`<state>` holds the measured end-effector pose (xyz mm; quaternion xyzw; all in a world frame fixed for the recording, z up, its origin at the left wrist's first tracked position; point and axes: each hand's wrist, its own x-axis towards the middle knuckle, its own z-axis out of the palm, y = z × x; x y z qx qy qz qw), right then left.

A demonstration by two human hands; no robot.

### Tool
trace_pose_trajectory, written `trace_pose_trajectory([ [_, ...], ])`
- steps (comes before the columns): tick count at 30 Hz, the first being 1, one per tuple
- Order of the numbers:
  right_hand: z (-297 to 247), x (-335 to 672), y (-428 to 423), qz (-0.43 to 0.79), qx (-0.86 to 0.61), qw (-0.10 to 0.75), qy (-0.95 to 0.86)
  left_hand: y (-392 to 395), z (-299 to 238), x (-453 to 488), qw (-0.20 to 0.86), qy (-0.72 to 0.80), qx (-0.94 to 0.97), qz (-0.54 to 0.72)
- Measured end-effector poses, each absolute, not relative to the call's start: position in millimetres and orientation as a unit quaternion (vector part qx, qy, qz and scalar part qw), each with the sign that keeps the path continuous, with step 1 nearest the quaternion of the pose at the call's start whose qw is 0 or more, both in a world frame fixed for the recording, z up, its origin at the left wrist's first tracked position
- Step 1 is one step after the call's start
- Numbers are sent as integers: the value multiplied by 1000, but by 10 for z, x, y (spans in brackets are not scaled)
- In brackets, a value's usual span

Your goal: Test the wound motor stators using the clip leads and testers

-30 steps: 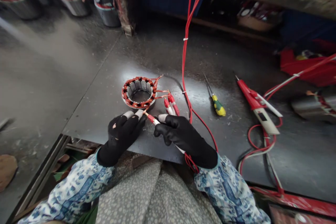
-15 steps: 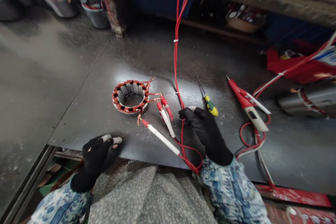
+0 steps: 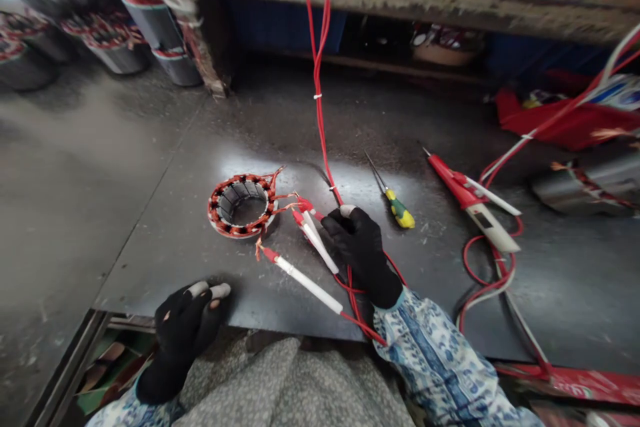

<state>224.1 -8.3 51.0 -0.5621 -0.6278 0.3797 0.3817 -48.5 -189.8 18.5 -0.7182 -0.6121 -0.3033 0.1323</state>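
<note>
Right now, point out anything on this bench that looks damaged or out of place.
The left hand wears a black glove open at the tips: bare fingertips poke out. The right hand shows one too. Red cables loop to the bench's front edge.

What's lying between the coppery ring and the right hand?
In the head view, two red-tipped white clip leads lie between the ring and the right hand, right at the ends of the ring's copper wires.
</note>
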Motion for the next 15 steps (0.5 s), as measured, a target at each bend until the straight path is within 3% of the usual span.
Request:
trace_pose_trajectory([
  [15, 501, 2300, -83, 359, -539, 378, -662, -1942, 188, -495, 109, -634, -710, -285],
])
